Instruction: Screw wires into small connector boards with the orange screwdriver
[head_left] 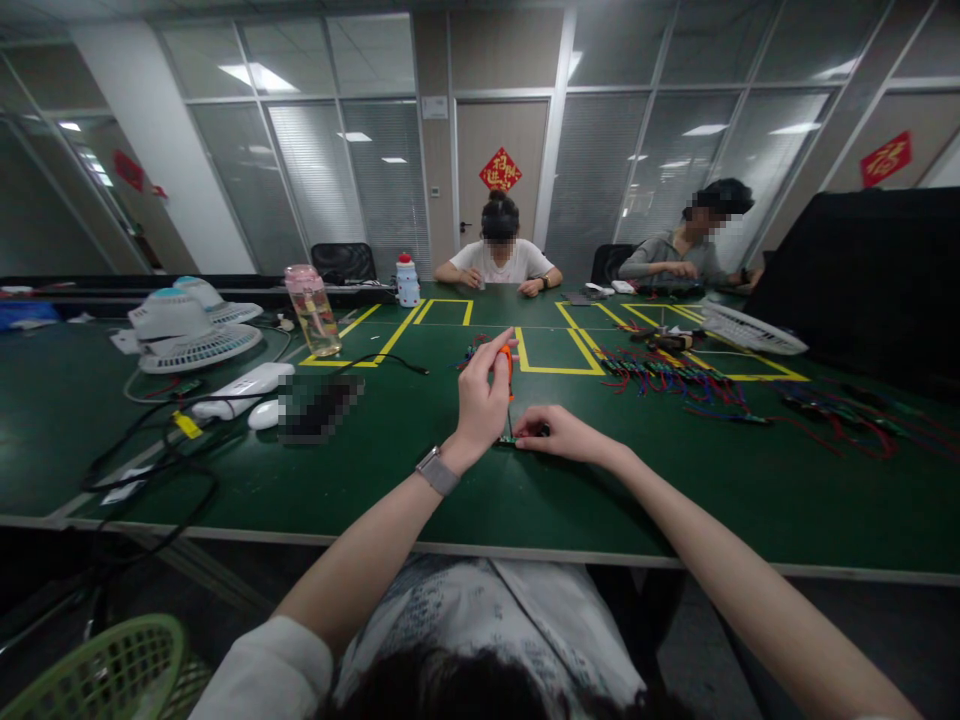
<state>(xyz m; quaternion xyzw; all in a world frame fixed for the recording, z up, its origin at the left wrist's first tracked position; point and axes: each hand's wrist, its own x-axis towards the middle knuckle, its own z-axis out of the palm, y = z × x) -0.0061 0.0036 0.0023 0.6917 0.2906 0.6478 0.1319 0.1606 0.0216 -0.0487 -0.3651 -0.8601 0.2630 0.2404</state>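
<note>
My left hand point(484, 393) is wrapped round the orange handle of a screwdriver point(511, 372), held upright with its thin shaft pointing down. The shaft's lower end meets a small green circuit board point(508, 441) lying on the green table point(420, 480). My right hand point(559, 434) pinches the board's right end, its fingertips low against the table. Bits of red wire show beside those fingers. The screwdriver tip is too small to make out exactly.
Wired boards point(660, 370) lie in a heap to the right. A bottle point(313, 312), a power strip point(244, 390), black cables and small fans point(187, 330) stand left. A dark monitor point(870, 290) is at far right. Two people sit across the table.
</note>
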